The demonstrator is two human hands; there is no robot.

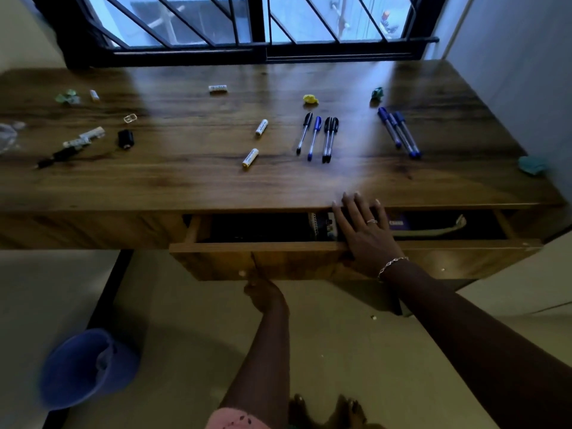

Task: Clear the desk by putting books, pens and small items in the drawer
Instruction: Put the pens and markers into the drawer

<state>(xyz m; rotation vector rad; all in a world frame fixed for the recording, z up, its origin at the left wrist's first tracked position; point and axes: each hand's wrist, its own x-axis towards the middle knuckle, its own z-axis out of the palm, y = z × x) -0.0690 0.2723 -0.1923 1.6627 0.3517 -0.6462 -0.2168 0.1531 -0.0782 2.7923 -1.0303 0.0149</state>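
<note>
Drawer [263, 246] part-open, lower centre: my right hand [362, 230] lies spread-fingered across its gap, left hand [263, 292] under its front, fingers unclear; next, I judge, gather the pens [314, 137] at centre right.

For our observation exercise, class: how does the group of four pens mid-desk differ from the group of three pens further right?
The four pens mix black and blue caps; the three pens are all blue-capped. The four pens point almost straight at the window; the three pens lie on a clear diagonal. The four pens are partly spread; the three pens are bunched together. Both groups lie on the desk, caps on.
</note>
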